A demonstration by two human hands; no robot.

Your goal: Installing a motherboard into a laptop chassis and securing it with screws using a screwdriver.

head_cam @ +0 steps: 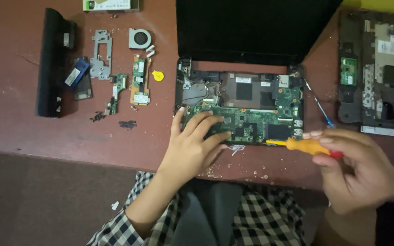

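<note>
**Bare board under a steel tip**

The left hand (192,146) is resting with fingers spread flat on the green board (247,120), which is sitting in the opened laptop (240,105) near the table's (14,132) front edge. The right hand (359,175) is pinching the yellow screwdriver (304,146) between thumb and fingers, its tip pointing at the board's near edge.

The risks, as I judge them: the tip is hovering close to small components, so a slip could be scratching a trace or chipping a part. The palm is pressing on exposed electronics, which could be flexing the board. Loose black screws (98,117) are lying unguarded and could be rolling off the table.

Counted: two screwdrivers, the second (318,105) a thin blue-tipped one lying beside the laptop; one fan (139,38); one metal bracket (101,53); two small boards (133,84); one battery (51,61); one removed cover (375,68).
</note>
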